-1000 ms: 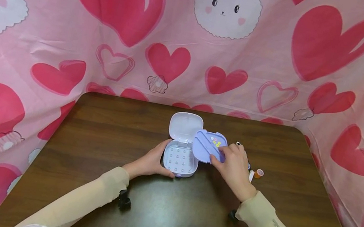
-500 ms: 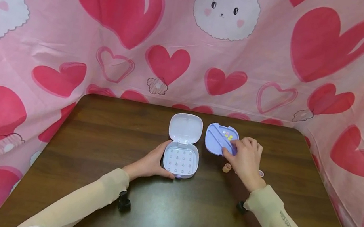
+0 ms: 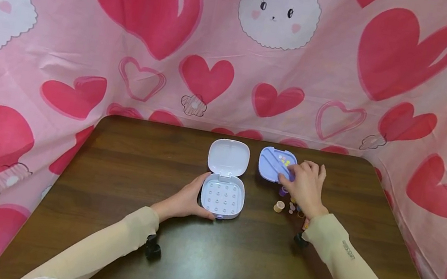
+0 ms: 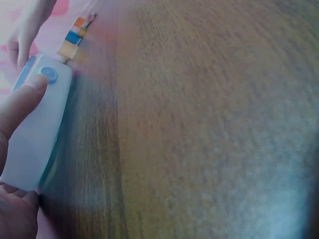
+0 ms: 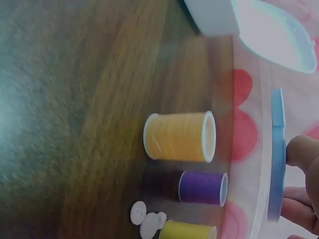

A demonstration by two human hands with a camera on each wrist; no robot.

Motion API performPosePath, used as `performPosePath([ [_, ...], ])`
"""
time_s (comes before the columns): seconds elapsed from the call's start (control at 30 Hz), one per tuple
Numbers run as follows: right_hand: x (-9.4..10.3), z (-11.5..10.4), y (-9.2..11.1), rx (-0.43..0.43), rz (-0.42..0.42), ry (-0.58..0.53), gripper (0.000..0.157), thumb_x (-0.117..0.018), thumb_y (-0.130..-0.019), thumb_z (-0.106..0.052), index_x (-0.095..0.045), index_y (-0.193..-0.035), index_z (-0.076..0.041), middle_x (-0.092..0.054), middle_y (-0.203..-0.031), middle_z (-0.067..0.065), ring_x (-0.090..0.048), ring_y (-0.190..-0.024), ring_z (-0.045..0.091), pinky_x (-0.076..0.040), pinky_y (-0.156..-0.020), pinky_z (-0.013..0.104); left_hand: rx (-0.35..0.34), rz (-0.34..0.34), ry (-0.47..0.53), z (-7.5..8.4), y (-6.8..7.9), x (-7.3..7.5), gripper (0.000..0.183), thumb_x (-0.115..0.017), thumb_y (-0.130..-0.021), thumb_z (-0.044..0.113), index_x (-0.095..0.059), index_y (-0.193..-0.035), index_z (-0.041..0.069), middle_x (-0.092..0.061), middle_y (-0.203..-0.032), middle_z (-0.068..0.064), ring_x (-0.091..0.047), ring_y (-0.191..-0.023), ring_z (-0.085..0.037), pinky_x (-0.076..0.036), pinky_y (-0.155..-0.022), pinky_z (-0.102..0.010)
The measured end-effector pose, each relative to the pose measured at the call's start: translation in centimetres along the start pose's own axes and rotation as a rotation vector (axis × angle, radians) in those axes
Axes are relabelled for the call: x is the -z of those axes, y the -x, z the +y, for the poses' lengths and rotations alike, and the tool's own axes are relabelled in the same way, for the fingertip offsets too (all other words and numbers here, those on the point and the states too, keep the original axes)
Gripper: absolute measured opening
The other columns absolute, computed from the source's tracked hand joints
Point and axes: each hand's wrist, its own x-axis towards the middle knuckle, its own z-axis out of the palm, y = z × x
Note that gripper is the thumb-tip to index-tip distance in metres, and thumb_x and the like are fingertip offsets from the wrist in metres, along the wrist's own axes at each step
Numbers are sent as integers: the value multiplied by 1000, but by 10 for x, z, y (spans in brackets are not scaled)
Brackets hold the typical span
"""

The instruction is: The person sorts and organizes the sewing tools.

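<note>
An open sewing box (image 3: 222, 197) stands on the table, its white lid (image 3: 228, 157) tipped back and rows of small pegs on its floor. Along the box's left and front sides, my left hand (image 3: 182, 201) grips it; in the left wrist view the thumb lies by the blue clasp (image 4: 49, 75). To the right of the box, my right hand (image 3: 307, 188) pinches a lilac tray (image 3: 269, 166) by its right edge. Small yellow, white and pink buttons (image 3: 284, 160) lie in the tray's far compartment. In the right wrist view the tray is raised off the table.
Under and beside my right forearm stand thread spools: light orange (image 5: 179, 137), purple (image 5: 203, 187) and yellow (image 5: 187, 230). Loose white buttons (image 5: 138, 213) lie near them. A pink cloth with hearts (image 3: 224, 80) hangs behind the brown table (image 3: 121, 167).
The tray has moved from over the box's right edge to the right and farther back, held in my right hand. Spools and buttons beneath have come into view. My left hand stays on the box.
</note>
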Motion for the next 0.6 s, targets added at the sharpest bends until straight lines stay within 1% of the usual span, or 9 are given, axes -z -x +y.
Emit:
performPosePath([
  [0.2,-5,7,-9,-1,-6,-3,39,-81,-89,-29,-76,-107,4,-67,-99,21,-45,-125,47,-6,-116,76,-3,5,2,0,0,-1,128,-98,-70,40,-18,-165,11,-29,-166,-14,-35,-148,-31,-29,-123,-55],
  [0.33,-6,9,-15,-4,-17,-4,40,-79,-90,-31,-75,-109,4,-67,-103,22,-44,-123,47,-7,-116,77,0,8,5,0,1,-1,127,-98,-70,40,-18,-165,11,-30,-166,-14,-35,-148,-32,-28,-123,-56],
  [0.47,-4,13,-20,-13,-29,-10,41,-78,-91,-31,-74,-111,5,-67,-105,23,-44,-122,48,-8,-116,76,0,6,6,1,0,-1,127,-98,-70,40,-18,-165,11,-29,-166,-13,-35,-149,-31,-28,-123,-55],
  [0.6,0,21,-22,-27,-36,-10,42,-76,-93,-31,-73,-113,5,-65,-106,24,-43,-123,49,-9,-116,75,-2,2,9,0,0,-1,127,-98,-71,40,-18,-165,12,-29,-166,-13,-35,-148,-31,-28,-123,-55],
])
